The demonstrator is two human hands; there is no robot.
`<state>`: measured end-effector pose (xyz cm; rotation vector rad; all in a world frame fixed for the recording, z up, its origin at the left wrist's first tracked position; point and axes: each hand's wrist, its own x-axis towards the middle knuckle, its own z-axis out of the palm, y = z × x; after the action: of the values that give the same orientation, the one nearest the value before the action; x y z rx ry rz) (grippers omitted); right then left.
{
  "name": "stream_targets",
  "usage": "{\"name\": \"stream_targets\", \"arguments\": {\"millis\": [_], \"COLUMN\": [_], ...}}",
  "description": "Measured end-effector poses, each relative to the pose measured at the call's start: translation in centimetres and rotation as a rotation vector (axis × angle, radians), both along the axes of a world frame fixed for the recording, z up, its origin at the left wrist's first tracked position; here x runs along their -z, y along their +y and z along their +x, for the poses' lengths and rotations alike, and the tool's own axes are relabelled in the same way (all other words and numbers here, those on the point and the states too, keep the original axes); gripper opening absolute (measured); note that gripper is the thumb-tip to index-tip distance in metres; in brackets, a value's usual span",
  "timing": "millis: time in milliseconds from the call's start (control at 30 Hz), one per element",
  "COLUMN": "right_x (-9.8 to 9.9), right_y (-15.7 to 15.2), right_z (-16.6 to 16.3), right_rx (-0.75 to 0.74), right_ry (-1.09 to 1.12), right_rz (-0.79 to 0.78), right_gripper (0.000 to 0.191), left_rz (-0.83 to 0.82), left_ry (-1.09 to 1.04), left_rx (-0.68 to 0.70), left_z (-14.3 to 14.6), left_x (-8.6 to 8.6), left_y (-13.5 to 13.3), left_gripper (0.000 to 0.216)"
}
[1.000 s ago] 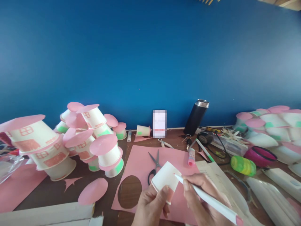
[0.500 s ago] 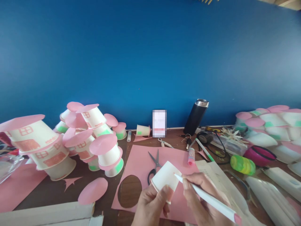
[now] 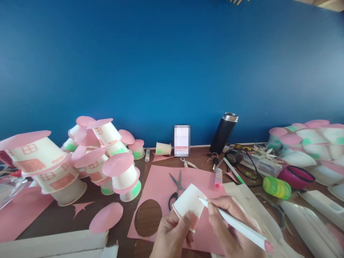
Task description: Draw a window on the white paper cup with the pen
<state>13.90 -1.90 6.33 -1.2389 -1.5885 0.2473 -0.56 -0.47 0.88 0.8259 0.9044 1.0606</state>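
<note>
My left hand [image 3: 174, 231] grips a white paper cup [image 3: 189, 200] by its rim end, thumb laid on its side. A patch of pink colouring shows near the rim, partly under the thumb. My right hand [image 3: 231, 225] holds a white marker [image 3: 239, 225] with a pink end, its tip at the cup's side, where a small pinkish mark shows. Beneath both hands lies a pink paper sheet [image 3: 158, 182] with a round hole cut in it. Black-handled scissors [image 3: 177, 186] rest on the sheet, partly behind the cup.
Stacked paper cups [image 3: 56, 179] with pink discs stand at left; more cups [image 3: 313, 143] are piled at right. A loose pink disc [image 3: 106, 217], a glue stick [image 3: 218, 178], a black bottle [image 3: 223, 134], a green-capped marker [image 3: 233, 171] and a yellow-green container [image 3: 276, 187] lie around.
The small mark at the marker's tip looks slightly larger, and the marker's back end has shifted a little left. My left hand and the cup stay almost still.
</note>
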Motion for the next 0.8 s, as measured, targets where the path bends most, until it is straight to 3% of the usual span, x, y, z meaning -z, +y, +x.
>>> {"name": "stream_targets", "arguments": {"millis": [800], "right_x": [-0.15], "right_y": [-0.05], "right_z": [0.00], "right_rx": [0.011], "right_ry": [-0.021], "right_rz": [-0.015], "right_gripper": [0.016], "left_rz": [-0.025], "left_ry": [-0.053], "left_rx": [0.000], "left_z": [0.09], "left_x": [-0.50], "left_y": [-0.10], "left_gripper": [0.062]}}
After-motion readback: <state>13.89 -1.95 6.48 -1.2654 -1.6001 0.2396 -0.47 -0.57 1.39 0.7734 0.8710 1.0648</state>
